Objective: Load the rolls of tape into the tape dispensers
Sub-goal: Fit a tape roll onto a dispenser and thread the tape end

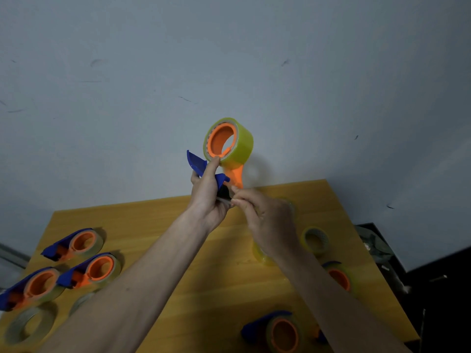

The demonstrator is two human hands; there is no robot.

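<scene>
I hold a blue and orange tape dispenser [196, 163] up in front of the wall, above the table. A yellowish roll of tape [239, 145] sits on its orange hub. My left hand [207, 197] grips the dispenser's blue body, thumb against the roll. My right hand [265, 220] pinches the thin strip of tape near the dispenser's cutter end, fingertips closed. Three loaded dispensers [76, 244] [94, 271] [33, 287] lie at the table's left. Loose rolls [316, 240] [28, 324] lie on both sides.
The wooden table [224, 263] stands against a grey wall. Another loaded dispenser [277, 332] lies at the front right, and one more [340, 277] shows behind my right forearm. A dark bin or box [382, 248] stands past the table's right edge.
</scene>
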